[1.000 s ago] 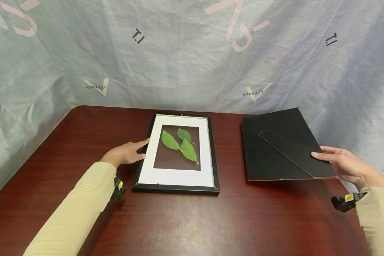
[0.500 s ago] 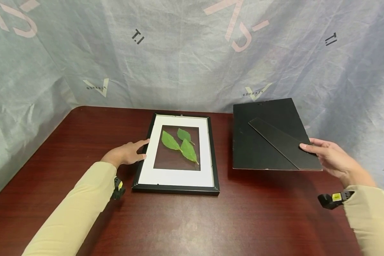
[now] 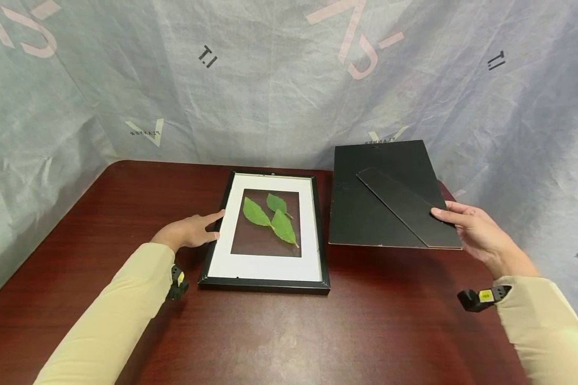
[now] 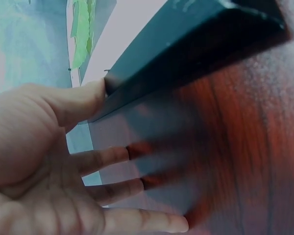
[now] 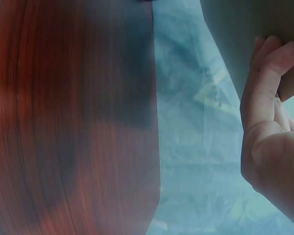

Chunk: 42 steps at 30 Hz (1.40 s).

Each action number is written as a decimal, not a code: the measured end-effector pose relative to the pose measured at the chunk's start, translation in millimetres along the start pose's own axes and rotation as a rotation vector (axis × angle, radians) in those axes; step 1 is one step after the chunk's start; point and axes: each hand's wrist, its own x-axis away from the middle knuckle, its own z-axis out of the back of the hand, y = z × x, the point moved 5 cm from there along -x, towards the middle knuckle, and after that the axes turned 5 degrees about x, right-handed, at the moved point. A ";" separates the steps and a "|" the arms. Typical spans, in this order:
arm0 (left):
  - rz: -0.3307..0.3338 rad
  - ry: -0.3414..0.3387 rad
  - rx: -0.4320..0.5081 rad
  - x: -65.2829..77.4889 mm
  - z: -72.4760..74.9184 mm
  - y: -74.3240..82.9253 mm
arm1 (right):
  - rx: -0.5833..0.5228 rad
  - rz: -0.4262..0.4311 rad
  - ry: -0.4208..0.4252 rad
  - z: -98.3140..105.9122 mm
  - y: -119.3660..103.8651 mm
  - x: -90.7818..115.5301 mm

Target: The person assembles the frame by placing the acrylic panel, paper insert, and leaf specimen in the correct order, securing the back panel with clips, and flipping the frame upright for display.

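Observation:
A black picture frame (image 3: 265, 285) lies flat on the table, with a white mat (image 3: 270, 267) inside it. Green leaves (image 3: 256, 212) show in the mat's dark window. My left hand (image 3: 187, 231) touches the frame's left side with thumb and fingertips, its fingers fairly straight; in the left wrist view the thumb (image 4: 81, 103) meets the frame's edge and the other fingers reach down to the table. Raised over the table to the right, a black backing board (image 3: 347, 214) with a folded stand leg (image 3: 400, 206) is pinched at its right edge by my right hand (image 3: 481, 235).
The reddish-brown wooden table (image 3: 289, 337) extends around the frame. Behind it and at both sides hangs a grey printed cloth (image 3: 270, 96). Each wrist carries a small black camera, such as the right one (image 3: 479, 298).
My right hand has carried the backing board leftward and slightly up, closer to the frame. The left hand and the frame have stayed in place.

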 end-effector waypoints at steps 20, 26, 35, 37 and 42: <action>-0.016 -0.024 0.001 -13.9 -2.1 -14.5 | -0.205 0.128 -0.141 -74.7 -7.5 -11.1; -0.020 -0.018 -0.004 -13.1 -2.8 -11.2 | -0.222 0.108 -0.153 -98.4 -8.3 -15.9; -0.013 -0.002 0.015 -14.2 -4.0 -11.6 | -0.215 0.062 -0.136 -128.8 -5.4 -21.1; -0.024 0.001 0.004 -15.3 -4.2 -12.7 | -0.211 0.055 -0.131 -134.5 -4.2 -22.8; -0.026 0.008 -0.001 -10.7 -3.1 -8.6 | -0.201 0.055 -0.125 -147.7 0.0 -28.8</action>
